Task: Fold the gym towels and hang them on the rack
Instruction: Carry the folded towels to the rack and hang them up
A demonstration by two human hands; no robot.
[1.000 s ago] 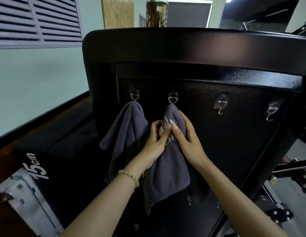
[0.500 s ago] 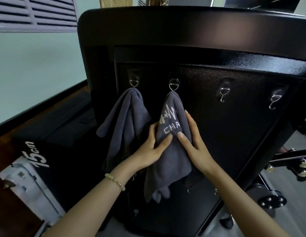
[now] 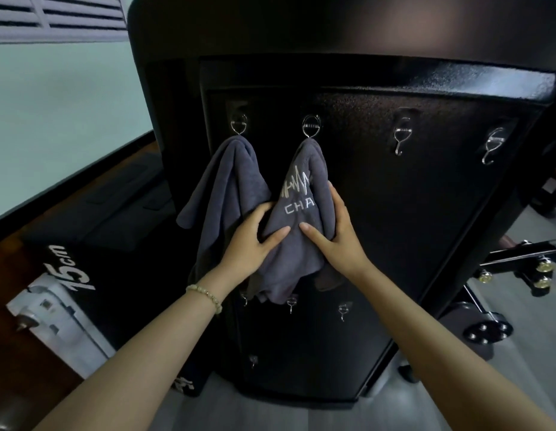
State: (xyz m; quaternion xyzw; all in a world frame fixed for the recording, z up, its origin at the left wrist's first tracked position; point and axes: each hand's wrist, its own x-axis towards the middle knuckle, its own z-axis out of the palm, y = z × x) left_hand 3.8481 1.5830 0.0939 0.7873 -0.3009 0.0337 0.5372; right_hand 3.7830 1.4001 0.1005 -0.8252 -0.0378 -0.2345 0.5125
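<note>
Logo towel (image 3: pixel 289 259) hangs from a hook (image 3: pixel 310 127), its edges pinched by left hand (image 3: pixel 248 244) and right hand (image 3: pixel 338 241).

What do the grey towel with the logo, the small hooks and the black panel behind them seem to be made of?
Logo towel: soft matte fabric, probably microfibre or terry; it drapes and bunches. Hooks: shiny silver metal, likely steel; bright glints. Black panel: probably painted metal; fine pebbled, slightly glossy surface.
</note>
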